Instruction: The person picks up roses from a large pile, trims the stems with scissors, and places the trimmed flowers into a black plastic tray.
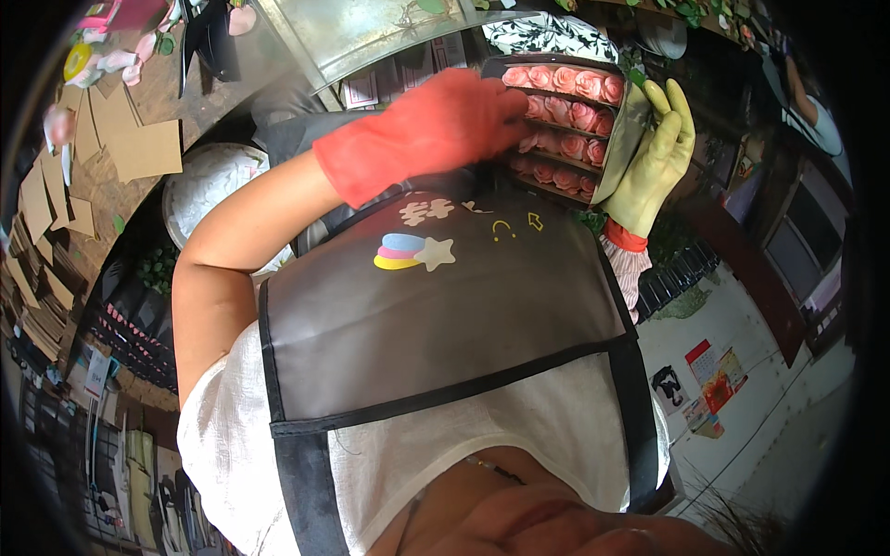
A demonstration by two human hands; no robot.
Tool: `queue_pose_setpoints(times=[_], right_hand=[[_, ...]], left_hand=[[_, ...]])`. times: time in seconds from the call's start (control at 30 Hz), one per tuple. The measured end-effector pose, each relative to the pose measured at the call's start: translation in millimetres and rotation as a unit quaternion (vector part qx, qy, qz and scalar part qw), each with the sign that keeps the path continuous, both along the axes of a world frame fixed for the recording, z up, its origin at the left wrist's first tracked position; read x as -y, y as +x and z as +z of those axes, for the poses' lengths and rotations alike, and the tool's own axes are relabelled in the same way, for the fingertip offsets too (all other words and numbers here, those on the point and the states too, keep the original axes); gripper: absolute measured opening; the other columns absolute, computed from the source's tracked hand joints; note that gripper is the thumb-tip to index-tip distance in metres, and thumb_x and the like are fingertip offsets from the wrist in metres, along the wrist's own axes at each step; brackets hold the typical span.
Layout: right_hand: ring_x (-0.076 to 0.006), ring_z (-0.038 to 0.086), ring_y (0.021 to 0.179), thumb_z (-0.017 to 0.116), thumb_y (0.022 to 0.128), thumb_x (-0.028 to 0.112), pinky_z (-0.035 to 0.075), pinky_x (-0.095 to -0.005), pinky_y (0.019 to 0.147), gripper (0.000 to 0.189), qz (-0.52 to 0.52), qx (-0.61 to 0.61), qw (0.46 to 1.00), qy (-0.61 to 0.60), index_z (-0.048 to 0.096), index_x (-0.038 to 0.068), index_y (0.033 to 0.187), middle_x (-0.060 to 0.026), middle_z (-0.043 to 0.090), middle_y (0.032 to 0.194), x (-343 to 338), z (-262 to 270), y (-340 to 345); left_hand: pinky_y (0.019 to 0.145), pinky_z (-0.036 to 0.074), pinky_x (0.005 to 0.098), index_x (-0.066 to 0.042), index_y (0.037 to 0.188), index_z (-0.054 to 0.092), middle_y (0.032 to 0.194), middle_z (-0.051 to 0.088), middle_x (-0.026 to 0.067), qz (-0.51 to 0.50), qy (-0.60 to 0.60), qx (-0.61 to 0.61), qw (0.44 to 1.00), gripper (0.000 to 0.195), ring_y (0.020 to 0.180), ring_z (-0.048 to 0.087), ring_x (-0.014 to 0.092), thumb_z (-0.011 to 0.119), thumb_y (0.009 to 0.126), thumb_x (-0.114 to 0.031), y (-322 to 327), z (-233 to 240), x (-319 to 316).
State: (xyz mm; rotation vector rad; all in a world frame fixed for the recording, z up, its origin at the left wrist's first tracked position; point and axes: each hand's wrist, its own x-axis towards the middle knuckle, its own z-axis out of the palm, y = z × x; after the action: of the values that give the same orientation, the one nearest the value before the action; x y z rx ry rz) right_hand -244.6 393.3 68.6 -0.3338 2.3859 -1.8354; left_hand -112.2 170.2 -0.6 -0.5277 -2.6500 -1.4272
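Observation:
A bundle of pink roses (573, 148) faces me in several rows, with brown cardboard strips between the rows and a clear-looking wrap flap (624, 142) on its right side. My left hand (462, 115), in a red rubber glove, is blurred over the left end of the rows. Its fingertips are among or in front of the blooms, and whether they pinch anything is unclear. Along the wrap's outer side, my right hand (653, 153) wears a pale yellow glove. It appears to rest against the flap, its upper fingers extended and apart.
Cut cardboard pieces (148, 151), a yellow tape roll (78, 62) and petals lie on the left bench. A white-filled round tub (212, 184) stands below it. Ahead is a metal-edged tabletop (368, 38). Part of another person (810, 111) shows at far right.

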Motion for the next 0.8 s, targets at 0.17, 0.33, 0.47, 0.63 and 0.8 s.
queue_pose_setpoints(times=[0.17,0.33,0.47,0.63,0.8], right_hand=[[-0.0138,0.06,0.114,0.054,0.107,0.029,0.043,-0.0307,0.106,0.041,-0.006,0.004,1.0,-0.017,0.053,-0.001,0.136,-0.0113,0.069,0.122,1.5,1.2,1.9],[-0.0137,0.061,0.112,0.054,0.107,0.024,0.044,-0.03,0.105,0.037,-0.013,-0.002,1.0,0.007,0.055,-0.001,0.134,-0.0111,0.07,0.119,1.6,4.3,4.9],[-0.0137,0.061,0.112,0.053,0.107,0.022,0.043,-0.0303,0.106,0.036,-0.024,0.013,1.0,-0.005,0.055,-0.002,0.134,-0.0115,0.07,0.119,2.0,6.4,9.0],[-0.0139,0.06,0.112,0.052,0.107,0.02,0.042,-0.0301,0.107,0.034,-0.027,-0.003,1.0,-0.011,0.055,-0.002,0.133,-0.0125,0.071,0.119,2.7,6.4,10.5],[-0.0138,0.06,0.112,0.052,0.107,0.02,0.042,-0.0298,0.106,0.034,-0.031,-0.008,0.999,-0.008,0.054,-0.002,0.133,-0.0127,0.071,0.118,8.8,11.0,12.4]], left_hand=[[0.074,0.049,0.0382,-0.014,0.101,0.067,0.098,0.063,0.0047,-0.01,-0.12,-0.189,0.975,0.018,0.083,0.061,0.027,0.065,0.087,-0.025,-4.1,-11.6,2.9],[0.07,0.046,0.036,-0.016,0.089,0.068,0.092,0.059,0.0008,0.007,-0.087,-0.171,0.981,0.01,0.088,0.06,0.021,0.065,0.081,-0.021,-13.0,-15.8,-12.1],[0.069,0.046,0.0366,-0.016,0.086,0.069,0.091,0.059,0.001,-0.003,-0.06,-0.197,0.979,0.011,0.087,0.06,0.021,0.065,0.077,-0.02,-12.5,-16.4,-6.7],[0.069,0.045,0.0362,-0.017,0.091,0.072,0.091,0.058,0.0018,-0.01,-0.019,-0.193,0.981,0.017,0.086,0.059,0.022,0.064,0.076,-0.019,-13.6,-14.8,-3.5],[0.072,0.045,0.0346,-0.019,0.093,0.073,0.094,0.058,0.0011,-0.018,-0.043,-0.183,0.982,0.019,0.089,0.058,0.022,0.064,0.077,-0.019,-14.0,-14.3,-3.2]])
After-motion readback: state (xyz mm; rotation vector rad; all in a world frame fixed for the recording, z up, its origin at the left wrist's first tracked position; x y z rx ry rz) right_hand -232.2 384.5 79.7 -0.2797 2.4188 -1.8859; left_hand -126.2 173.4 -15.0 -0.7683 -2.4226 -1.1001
